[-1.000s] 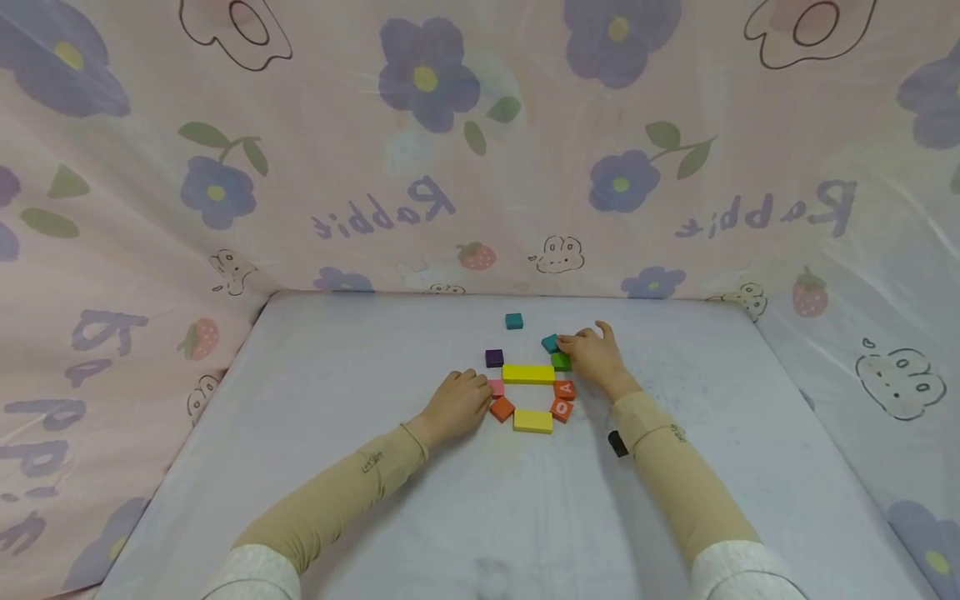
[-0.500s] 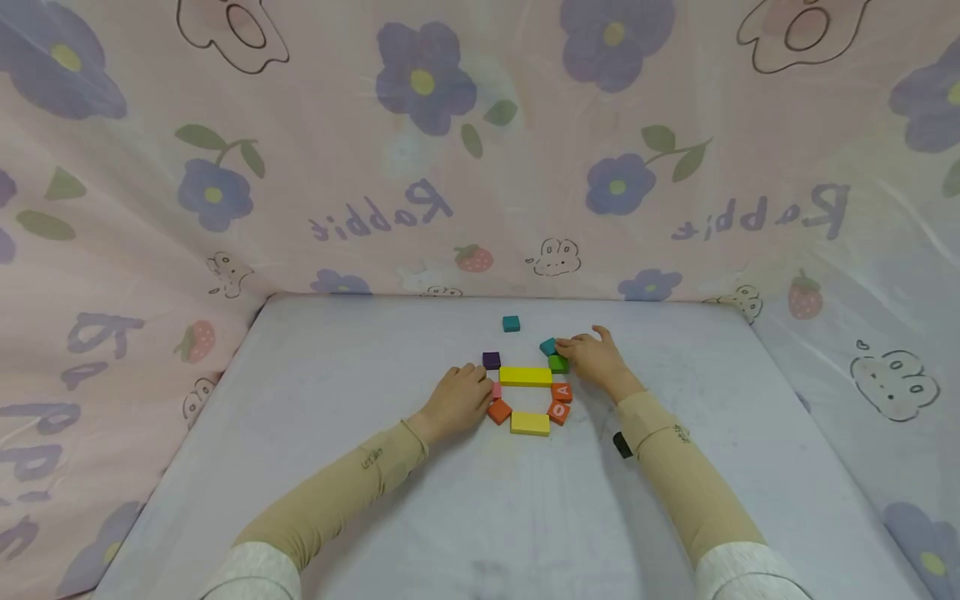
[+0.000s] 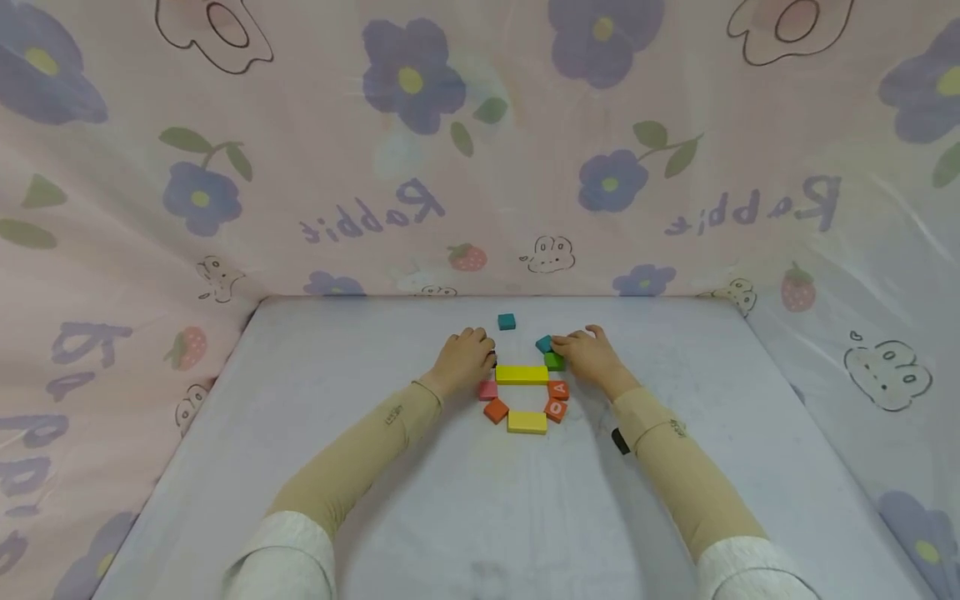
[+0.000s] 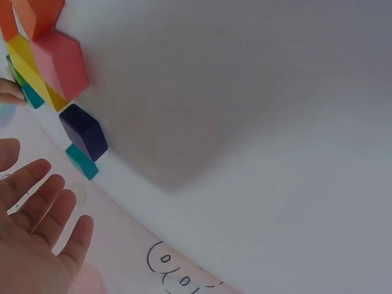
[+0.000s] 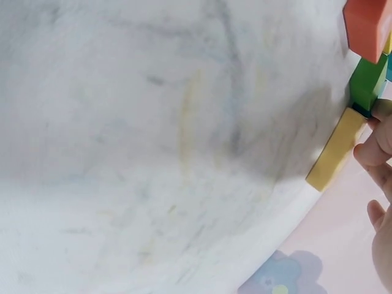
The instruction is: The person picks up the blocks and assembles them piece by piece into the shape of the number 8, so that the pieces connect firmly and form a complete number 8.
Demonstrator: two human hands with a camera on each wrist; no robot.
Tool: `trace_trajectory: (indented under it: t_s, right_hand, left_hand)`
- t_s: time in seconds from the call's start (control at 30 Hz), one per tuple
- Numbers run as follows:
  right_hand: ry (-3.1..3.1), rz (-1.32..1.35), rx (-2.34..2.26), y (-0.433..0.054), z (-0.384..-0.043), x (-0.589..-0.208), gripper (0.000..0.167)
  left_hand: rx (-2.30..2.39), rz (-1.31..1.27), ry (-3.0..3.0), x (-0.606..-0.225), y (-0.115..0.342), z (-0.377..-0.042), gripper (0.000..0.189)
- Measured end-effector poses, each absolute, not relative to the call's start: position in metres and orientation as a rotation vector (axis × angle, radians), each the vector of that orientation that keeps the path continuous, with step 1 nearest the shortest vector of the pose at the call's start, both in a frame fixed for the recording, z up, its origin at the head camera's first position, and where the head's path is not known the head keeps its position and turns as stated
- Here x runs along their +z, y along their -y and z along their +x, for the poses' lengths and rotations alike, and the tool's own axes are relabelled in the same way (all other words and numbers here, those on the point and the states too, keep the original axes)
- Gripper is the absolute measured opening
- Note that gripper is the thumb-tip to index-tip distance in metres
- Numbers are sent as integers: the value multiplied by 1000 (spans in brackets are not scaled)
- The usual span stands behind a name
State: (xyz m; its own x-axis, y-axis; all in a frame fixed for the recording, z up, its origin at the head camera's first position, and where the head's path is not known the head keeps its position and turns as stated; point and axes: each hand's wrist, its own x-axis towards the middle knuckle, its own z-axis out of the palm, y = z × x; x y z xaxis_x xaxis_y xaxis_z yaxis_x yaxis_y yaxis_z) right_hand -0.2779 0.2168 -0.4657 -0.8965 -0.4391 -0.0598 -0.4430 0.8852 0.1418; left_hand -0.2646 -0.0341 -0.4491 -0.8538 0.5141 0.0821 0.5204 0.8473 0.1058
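Note:
In the head view my left hand (image 3: 465,358) is over the dark purple block (image 4: 84,130), mostly covering it there. The left wrist view shows this hand's fingers spread and fairly straight beside that block. My right hand (image 3: 592,357) has its fingertips on a tilted teal block (image 3: 544,343), which touches a green block (image 3: 554,362). Its fingers are bent, and the thumb's contact is partly hidden. A yellow-tan block (image 5: 337,150) lies by the right fingers in the right wrist view. Between the hands is a long yellow block (image 3: 522,375).
Below the long block, a pink block (image 3: 488,390), an orange block (image 3: 496,411), a pale yellow block (image 3: 527,422) and two lettered orange blocks (image 3: 557,390) form a ring. Another teal block (image 3: 507,322) lies farther back. A black object (image 3: 621,441) sits by the right sleeve. Patterned curtains border the table (image 3: 375,542).
My left hand has moved from beside the pink block up to the purple block, uncovering the pink one. The right hand stays at the tilted teal block. The head view has shifted slightly.

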Motion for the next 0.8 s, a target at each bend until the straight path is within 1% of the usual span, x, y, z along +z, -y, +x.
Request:
trace_trajectory:
  t_s: [0.3, 0.43, 0.6, 0.8]
  right_hand:
    - [-3015, -697, 208, -220, -278, -468, 47]
    - [-3008, -688, 219, -216, -277, -468, 48]
    - [-2993, -643, 225, -215, -274, -466, 46]
    - [-2993, -629, 204, -216, -275, -466, 45]
  left_hand:
    - [-7, -701, 3112, -446, 10, -288, 38]
    - [27, -642, 3126, -451, 4, -295, 42]
    - [76, -618, 3140, -462, -6, -307, 51]
    - [197, -599, 3174, -460, -8, -311, 49]
